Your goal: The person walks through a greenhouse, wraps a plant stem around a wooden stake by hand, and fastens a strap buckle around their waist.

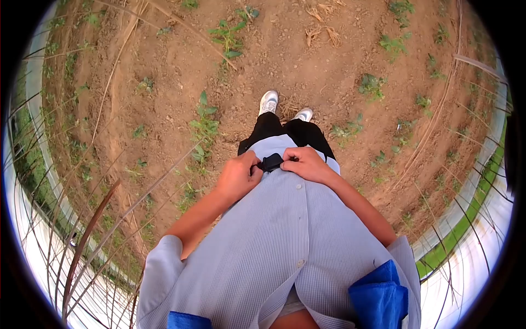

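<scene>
A small black buckle-like piece (271, 162) sits at the waist, over the front of a pale grey-blue striped shirt (246, 236). My left hand (308, 164) grips its right side with curled fingers. On the other side my right hand (239, 174) is closed on its left end, the fingers bent inward. Both hands are at about the same height, with the black piece between them. Below the shirt hem show black trousers (268, 126) and white shoes (268, 102).
Brown soil (164, 77) with rows of small green plants (204, 129) surrounds my feet. Dry straw (323, 33) lies ahead. Thin dry stalks cross the view at left and right. Blue cloth (379, 296) hangs at my shoulder, and pale strips border the field.
</scene>
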Demonstrator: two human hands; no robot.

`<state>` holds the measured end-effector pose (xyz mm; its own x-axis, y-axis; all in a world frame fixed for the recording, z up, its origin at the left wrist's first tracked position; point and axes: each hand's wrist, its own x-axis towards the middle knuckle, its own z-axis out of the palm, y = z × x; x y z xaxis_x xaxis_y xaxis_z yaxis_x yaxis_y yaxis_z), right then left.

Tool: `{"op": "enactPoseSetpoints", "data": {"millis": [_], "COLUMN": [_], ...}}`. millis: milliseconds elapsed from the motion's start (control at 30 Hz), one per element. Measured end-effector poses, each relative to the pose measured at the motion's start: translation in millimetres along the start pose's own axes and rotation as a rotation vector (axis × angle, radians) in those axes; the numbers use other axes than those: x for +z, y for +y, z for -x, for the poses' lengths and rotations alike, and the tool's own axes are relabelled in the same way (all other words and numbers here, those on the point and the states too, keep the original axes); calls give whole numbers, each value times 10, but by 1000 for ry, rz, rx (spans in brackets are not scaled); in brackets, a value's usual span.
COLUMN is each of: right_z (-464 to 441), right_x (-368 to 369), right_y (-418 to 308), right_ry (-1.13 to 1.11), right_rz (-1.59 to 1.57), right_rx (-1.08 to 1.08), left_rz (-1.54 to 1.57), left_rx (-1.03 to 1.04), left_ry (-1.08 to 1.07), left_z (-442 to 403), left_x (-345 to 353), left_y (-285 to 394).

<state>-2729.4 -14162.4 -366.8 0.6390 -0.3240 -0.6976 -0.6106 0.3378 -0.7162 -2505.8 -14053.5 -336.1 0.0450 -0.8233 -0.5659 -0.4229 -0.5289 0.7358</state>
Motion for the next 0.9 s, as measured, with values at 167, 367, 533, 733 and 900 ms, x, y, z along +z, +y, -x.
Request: {"op": "enactPoseSetpoints", "data": {"millis": [167, 367, 533, 733, 900], "right_z": [18, 35, 43, 65, 56], "right_x": [8, 5, 18, -11, -19], "right_y": [-14, -33, 11, -59, -41], "right_ry": [-15, -5, 7, -46, -79], "right_rz": [-15, -16, -47, -98, -109], "right_rx": [4, 17, 21, -1, -35], "left_rz": [2, 0, 60, 41, 126], "left_rx": [75, 244, 193, 84, 87], "left_ry": [142, 94, -82, -77, -16], "left_z": [26, 53, 29, 44, 63], "left_x": [137, 127, -13, -45, -30], "left_y": [-8, -146, -41, -10, -138]}}
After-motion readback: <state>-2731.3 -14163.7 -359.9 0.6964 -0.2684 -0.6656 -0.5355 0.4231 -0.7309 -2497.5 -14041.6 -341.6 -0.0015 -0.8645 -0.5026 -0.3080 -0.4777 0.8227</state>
